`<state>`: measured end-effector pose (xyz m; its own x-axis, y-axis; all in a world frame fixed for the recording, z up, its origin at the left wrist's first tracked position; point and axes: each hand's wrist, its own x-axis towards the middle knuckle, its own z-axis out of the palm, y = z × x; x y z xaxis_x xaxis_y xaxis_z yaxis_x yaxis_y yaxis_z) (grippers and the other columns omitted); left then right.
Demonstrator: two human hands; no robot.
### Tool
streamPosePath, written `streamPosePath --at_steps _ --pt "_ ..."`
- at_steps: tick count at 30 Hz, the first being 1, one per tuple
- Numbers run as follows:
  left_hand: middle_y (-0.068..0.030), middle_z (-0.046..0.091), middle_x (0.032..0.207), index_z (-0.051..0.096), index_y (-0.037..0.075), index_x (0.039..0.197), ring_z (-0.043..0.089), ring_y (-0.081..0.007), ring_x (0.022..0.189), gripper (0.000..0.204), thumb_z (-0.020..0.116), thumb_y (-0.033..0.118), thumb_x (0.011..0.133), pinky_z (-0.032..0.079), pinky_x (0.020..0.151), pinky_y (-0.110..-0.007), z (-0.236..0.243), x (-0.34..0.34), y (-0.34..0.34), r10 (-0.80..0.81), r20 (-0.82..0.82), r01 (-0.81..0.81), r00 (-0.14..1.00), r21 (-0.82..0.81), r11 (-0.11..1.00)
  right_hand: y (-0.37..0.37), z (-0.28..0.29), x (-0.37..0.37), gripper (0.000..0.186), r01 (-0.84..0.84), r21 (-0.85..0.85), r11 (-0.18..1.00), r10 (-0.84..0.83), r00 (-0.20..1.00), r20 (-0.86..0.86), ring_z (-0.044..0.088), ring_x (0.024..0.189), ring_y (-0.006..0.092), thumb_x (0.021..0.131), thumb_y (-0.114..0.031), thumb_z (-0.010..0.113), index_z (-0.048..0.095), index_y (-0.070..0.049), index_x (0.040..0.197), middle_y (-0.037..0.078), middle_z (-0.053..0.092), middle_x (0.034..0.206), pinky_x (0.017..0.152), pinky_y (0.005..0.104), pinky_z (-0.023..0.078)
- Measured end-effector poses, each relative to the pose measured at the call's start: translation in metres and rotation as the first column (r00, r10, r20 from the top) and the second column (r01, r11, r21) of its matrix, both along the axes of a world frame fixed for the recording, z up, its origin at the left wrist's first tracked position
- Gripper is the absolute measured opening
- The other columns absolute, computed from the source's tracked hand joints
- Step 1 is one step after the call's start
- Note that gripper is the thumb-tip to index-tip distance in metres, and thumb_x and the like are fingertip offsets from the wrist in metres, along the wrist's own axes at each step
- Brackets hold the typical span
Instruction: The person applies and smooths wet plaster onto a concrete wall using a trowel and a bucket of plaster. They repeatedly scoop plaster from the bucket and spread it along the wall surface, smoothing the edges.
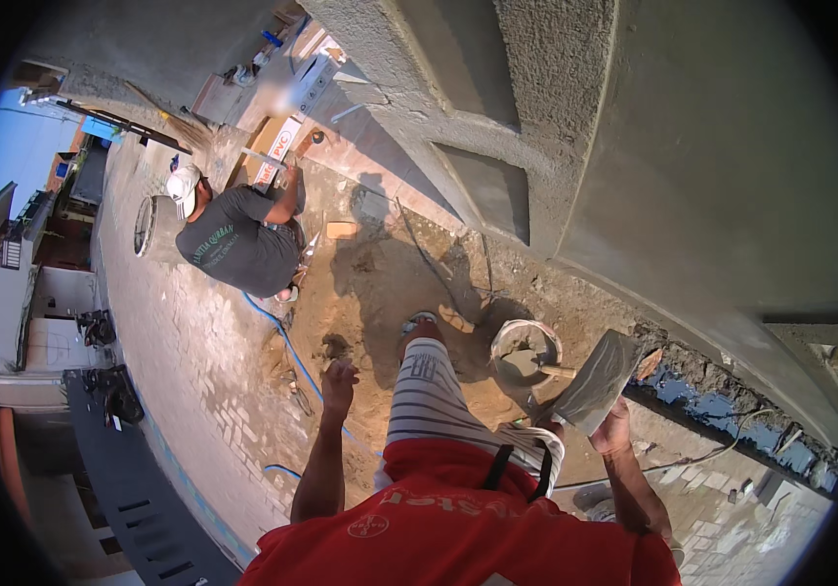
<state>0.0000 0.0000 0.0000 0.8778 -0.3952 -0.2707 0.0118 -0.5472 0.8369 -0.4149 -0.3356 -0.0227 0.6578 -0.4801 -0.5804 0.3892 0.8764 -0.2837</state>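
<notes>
Out to my right, my right hand (612, 430) grips the lower edge of a grey, slab-like board (597, 383), which is tilted and looks smeared with mortar. Just beyond the board stands a round bucket (556, 337) with wet grey mortar (522, 356) in it. A tool with a wooden handle (558, 371) leans in that bucket, its far end in the mortar. On the other side, my left hand (339, 383) hangs over the dirt with its fingers curled in, and I see nothing in it.
A person (243, 234) in a dark shirt and white cap crouches ahead on the left. A blue hose (287, 342) crosses the ground. A plastered wall (702, 186) rises on the right, with a ditch of dark water (722, 405) below it. A brick (342, 230) lies ahead.
</notes>
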Motion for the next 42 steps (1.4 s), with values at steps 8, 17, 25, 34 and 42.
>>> streamPosePath --at_steps 8,17,25,34,42 --pt "-0.0112 0.056 0.106 0.045 -0.004 0.121 0.053 -0.014 0.087 0.037 0.05 0.021 0.094 0.044 0.076 -0.027 0.041 0.189 -0.268 -0.267 0.442 0.387 0.856 -0.206 0.899 0.045 -0.034 0.095 0.048 0.401 -0.061 0.914 -0.404 0.914 -0.033 0.058 0.103 0.0268 0.083 -0.023 0.059 0.046 -0.006 0.125 0.011 0.058 0.116 0.088 0.0437 0.049" --pt "-0.0282 0.012 0.146 0.009 -0.007 0.141 0.019 -0.0368 0.135 0.072 0.036 0.042 0.096 0.019 0.11 -0.041 -0.024 0.193 -0.43 0.069 0.836 0.383 0.545 -0.321 0.866 0.024 -0.254 0.18 0.03 0.837 -0.036 0.545 -0.837 0.546 0.04 0.056 0.105 0.0228 0.09 -0.011 0.052 0.047 -0.011 0.12 0.005 0.057 0.115 0.092 0.0431 0.046" --pt "-0.0328 0.016 0.142 0.014 -0.015 0.136 0.027 -0.037 0.131 0.063 0.022 0.036 0.1 0.023 0.111 -0.038 -0.059 0.199 -0.477 0.551 0.733 0.34 0.4 -0.677 0.653 -0.07 -0.444 0.225 0.025 0.976 0.02 0.217 -0.973 0.214 0.09 0.056 0.105 0.0267 0.091 -0.016 0.05 0.051 -0.013 0.116 0.005 0.059 0.114 0.09 0.05 0.045" --pt "-0.024 0.024 0.142 0.018 -0.005 0.14 0.027 -0.0314 0.131 0.072 0.026 0.05 0.094 0.024 0.109 -0.038 -0.06 0.171 -0.481 0.569 0.665 0.271 0.484 -0.732 0.626 -0.143 -0.531 0.247 0.033 0.973 0.032 0.229 -0.95 0.23 -0.212 0.049 0.116 0.0282 0.095 -0.018 0.041 0.04 -0.024 0.127 -0.002 0.05 0.128 0.093 0.0606 0.033" --pt "-0.0168 0.033 0.137 0.028 -0.001 0.139 0.036 -0.0275 0.122 0.066 0.042 0.039 0.088 0.03 0.103 -0.038 -0.056 0.181 -0.483 0.611 0.577 0.297 0.542 -0.812 0.503 -0.153 -0.553 0.265 0.038 0.953 -0.058 0.296 -0.936 0.278 -0.216 0.05 0.114 0.0277 0.095 -0.014 0.039 0.037 -0.026 0.131 0.001 0.047 0.131 0.089 0.0571 0.039"
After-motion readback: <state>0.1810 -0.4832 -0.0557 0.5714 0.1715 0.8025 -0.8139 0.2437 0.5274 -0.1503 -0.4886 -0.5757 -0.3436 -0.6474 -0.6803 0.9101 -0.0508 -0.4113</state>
